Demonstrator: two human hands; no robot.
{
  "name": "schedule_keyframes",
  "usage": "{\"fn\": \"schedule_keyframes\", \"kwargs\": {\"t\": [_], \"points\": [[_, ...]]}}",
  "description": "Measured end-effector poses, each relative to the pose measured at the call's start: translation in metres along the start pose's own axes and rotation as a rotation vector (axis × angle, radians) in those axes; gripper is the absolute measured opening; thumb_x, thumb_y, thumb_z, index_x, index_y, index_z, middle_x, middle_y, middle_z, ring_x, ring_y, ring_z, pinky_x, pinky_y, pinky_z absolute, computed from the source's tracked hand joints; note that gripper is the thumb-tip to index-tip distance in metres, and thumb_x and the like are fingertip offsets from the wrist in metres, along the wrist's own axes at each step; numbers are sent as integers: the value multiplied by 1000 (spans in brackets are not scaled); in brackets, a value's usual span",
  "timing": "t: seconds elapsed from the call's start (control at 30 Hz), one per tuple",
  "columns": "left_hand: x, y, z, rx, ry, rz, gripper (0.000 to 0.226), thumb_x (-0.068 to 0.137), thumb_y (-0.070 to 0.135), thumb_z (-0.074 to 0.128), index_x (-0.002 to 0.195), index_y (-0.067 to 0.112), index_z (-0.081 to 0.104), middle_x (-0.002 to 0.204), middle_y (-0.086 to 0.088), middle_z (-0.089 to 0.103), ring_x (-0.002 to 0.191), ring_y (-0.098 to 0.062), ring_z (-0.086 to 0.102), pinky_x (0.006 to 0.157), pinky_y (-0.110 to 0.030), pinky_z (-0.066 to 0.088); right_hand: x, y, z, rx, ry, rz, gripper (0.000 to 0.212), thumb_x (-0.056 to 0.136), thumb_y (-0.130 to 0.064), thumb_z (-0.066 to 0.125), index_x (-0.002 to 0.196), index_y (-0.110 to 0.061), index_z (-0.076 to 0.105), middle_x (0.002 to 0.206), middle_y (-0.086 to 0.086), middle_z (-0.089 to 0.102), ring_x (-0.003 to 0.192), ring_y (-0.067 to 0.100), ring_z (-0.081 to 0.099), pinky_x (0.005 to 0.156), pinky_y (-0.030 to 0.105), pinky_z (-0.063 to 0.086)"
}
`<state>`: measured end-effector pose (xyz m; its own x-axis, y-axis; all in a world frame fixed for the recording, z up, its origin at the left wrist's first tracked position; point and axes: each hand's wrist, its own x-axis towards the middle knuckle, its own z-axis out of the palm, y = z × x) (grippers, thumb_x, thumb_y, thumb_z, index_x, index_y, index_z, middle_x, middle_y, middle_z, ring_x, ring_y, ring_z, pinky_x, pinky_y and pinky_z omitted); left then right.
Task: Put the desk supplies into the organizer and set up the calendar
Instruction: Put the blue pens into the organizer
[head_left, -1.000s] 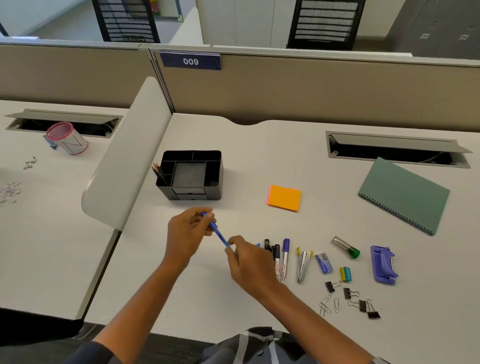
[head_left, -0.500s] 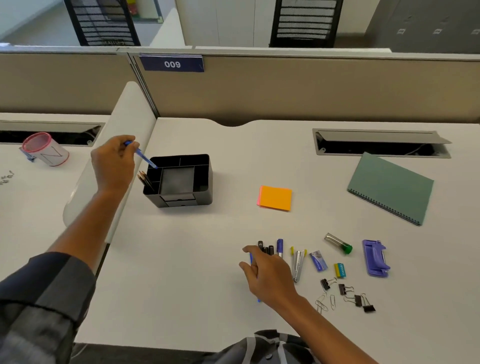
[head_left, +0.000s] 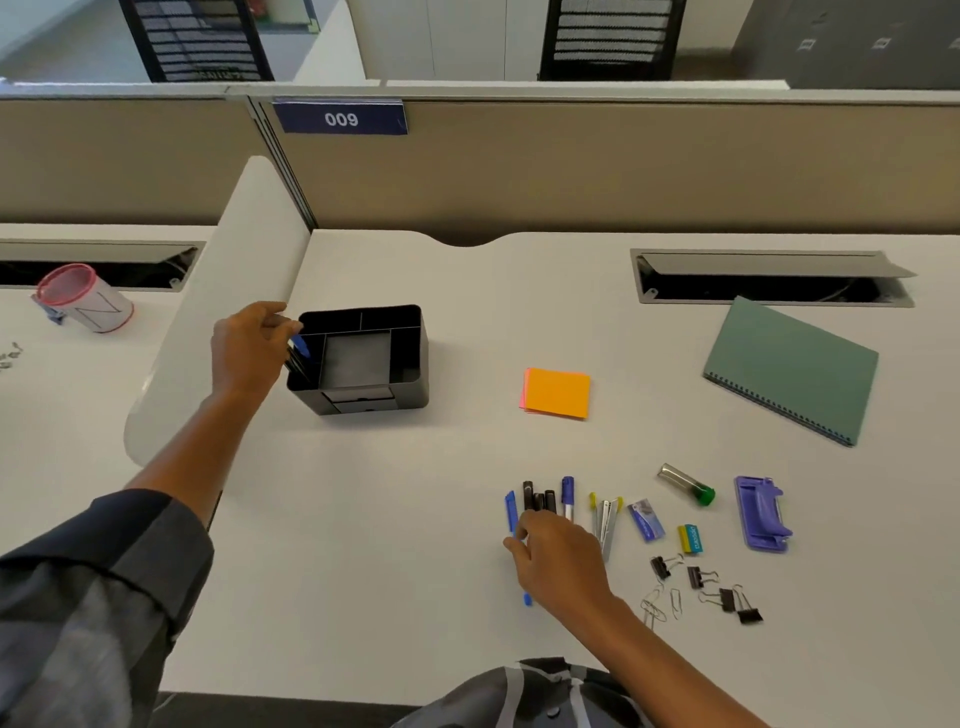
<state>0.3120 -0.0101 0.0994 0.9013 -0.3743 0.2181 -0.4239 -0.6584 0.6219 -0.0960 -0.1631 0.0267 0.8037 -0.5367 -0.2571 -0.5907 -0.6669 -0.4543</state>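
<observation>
Beside the left hand, whose fingers hang loosely curled, one black organizer holds one blue pen. Right hand pinches a second blue pen; four markers adjoin its fingertips.

The organizer sits toward the desk's left edge, sticky notes to its right, a notebook near the right edge, pens and binder clips toward the front edge.
</observation>
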Motion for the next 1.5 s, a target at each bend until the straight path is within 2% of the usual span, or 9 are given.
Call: {"fn": "schedule_keyframes", "kwargs": {"t": [0.07, 0.23, 0.43, 0.57, 0.8, 0.9, 1.07, 1.23, 1.5], "points": [[-1, -1, -2, -28, 12, -6, 37, 97, 21, 75, 130, 5, 69, 110, -16, 78, 86, -24, 72, 70, -1, 49, 0, -1, 1, -21, -26, 34, 26, 100, -46, 60, 89, -22, 61, 78, -9, 61, 70, 13, 62, 67, 26, 50], [-23, 4, -5, -48, 167, 19, 43, 100, 39, 69, 139, 22, 62, 131, -1, 71, 108, -18, 73, 91, -36, 58, 3, -2, 2, -50, -87, 70, 26, 101, -43, 61, 85, -22, 54, 79, -9, 55, 72, 13, 59, 64, 24, 40], [-104, 35, 19, -232, 214, 177, 34, 98, 7, 69, 129, 22, 62, 115, -9, 70, 98, -13, 65, 93, -19, 50, 7, -2, 8, -134, -198, 129, 42, 102, -32, 60, 66, -24, 40, 66, -11, 38, 74, 16, 53, 67, 28, 43], [-167, 52, 47, -261, 76, 171, 21, 96, 2, 71, 116, 7, 72, 110, -3, 74, 93, -11, 68, 87, -21, 53, 9, -7, 10, -143, -238, 171, 36, 99, -25, 62, 69, -22, 43, 71, -6, 44, 80, 21, 63, 63, 27, 43], [-243, 74, 84, -280, -498, -194, 31, 96, 35, 74, 126, 26, 71, 99, 10, 77, 79, -6, 76, 77, -26, 64, 12, -16, 5, -40, -188, 132, 29, 91, -32, 63, 67, -19, 55, 63, -5, 52, 60, 15, 55, 47, 22, 33], [-244, 88, 82, -332, -562, -322, 34, 95, 40, 73, 127, 29, 67, 102, 6, 79, 80, -7, 78, 78, -23, 63, 10, -29, -1, -23, -124, -14, 26, 92, -37, 59, 78, -16, 66, 69, -3, 61, 59, 14, 55, 51, 26, 44], [-230, 101, 63, -442, -475, -381, 18, 96, 25, 75, 111, 15, 75, 83, 2, 81, 79, -13, 79, 78, -32, 66, 12, -43, -1, 32, -7, -160, 25, 96, -39, 57, 90, -17, 68, 79, -2, 67, 68, 18, 62, 67, 41, 58], [-178, 91, 26, -446, -249, -261, 11, 96, 15, 75, 105, 11, 77, 80, 5, 80, 75, -10, 78, 74, -25, 64, 10, -45, -13, 203, 16, -193, 48, 99, -47, 62, 139, -22, 57, 117, -3, 69, 98, 14, 68, 82, 25, 53], [-32, 40, -53, -359, 198, -50, 8, 95, 29, 77, 99, 31, 70, 95, -1, 76, 85, -26, 77, 86, -43, 64, 1, -28, -7, 187, 76, -176, 41, 100, -43, 59, 136, -23, 60, 102, -8, 68, 89, 12, 68, 78, 28, 51]]}}
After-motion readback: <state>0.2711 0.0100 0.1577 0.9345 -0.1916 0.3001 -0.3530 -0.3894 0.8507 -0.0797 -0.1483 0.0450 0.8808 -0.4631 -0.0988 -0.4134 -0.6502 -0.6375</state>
